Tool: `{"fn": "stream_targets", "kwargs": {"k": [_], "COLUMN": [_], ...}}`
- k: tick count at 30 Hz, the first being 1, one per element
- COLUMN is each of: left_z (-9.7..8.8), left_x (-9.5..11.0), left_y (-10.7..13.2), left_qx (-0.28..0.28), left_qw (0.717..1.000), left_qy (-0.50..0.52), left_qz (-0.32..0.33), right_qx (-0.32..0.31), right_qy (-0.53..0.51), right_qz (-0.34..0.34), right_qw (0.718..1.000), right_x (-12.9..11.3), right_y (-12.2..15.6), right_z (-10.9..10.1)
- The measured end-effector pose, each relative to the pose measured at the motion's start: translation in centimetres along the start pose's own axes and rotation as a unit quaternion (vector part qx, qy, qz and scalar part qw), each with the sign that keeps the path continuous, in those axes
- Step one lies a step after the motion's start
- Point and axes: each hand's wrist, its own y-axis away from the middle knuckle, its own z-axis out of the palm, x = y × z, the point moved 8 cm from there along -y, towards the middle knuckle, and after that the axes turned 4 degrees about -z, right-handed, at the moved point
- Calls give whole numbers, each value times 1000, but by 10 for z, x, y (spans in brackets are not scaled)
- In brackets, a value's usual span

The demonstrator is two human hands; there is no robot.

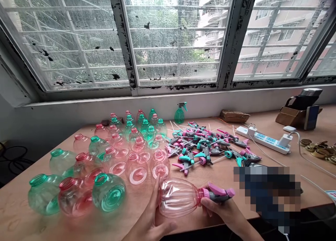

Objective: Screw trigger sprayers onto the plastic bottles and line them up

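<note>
A clear pink spray bottle (178, 198) lies on its side in the air above the table's front edge, its neck pointing right. My left hand (149, 216) cups it around the base, thumb below and fingers behind. On its neck sits a pink and grey trigger sprayer head (219, 192). My right hand (219, 209) is closed around the sprayer head's pink collar, thumb in front; some fingers are hidden behind it. Open pink bottles (137, 169) and green bottles (109, 193) without heads stand to the left. Beyond my hands lies a pile of loose sprayer heads (201, 143).
A green bottle with its sprayer head fitted (179, 115) stands by the wall. At right are a white power strip (265, 140) with cables, a brown package (234, 116), a cardboard box (287, 115) and a phone (311, 117). A blurred-out patch covers something near my right arm.
</note>
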Motion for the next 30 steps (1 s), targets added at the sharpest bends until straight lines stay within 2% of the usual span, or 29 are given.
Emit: {"fn": "stream_targets", "kwargs": {"k": [3,7,10,13,19,22,26,30], "left_z": [-2,0,-1,-1,2,1,-3,-3], "left_x": [-8,-12,-11,-11,-11,-12,-9,-12], "left_y": [1,0,-3,-4,-2,-1,-2,-2], "left_qx": [-1,-17,2,9,-19,-19,3,2], "left_qw": [997,999,1000,999,995,998,1000,999], "left_qy": [58,41,13,28,97,60,-4,32], "left_qz": [-41,-6,20,15,-25,-30,11,7], "right_qx": [-8,-2,7,15,17,11,4,5], "right_qy": [3,3,3,3,-4,-5,-5,-5], "right_qz": [3,-2,-1,2,-2,2,9,10], "right_qw": [1000,1000,1000,1000,1000,1000,1000,1000], "right_x": [5,4,3,4,6,6,4,4], "right_y": [0,-1,-1,-2,-3,-3,-1,-1], "right_z": [0,-2,-3,-4,-4,-3,-2,-2]}}
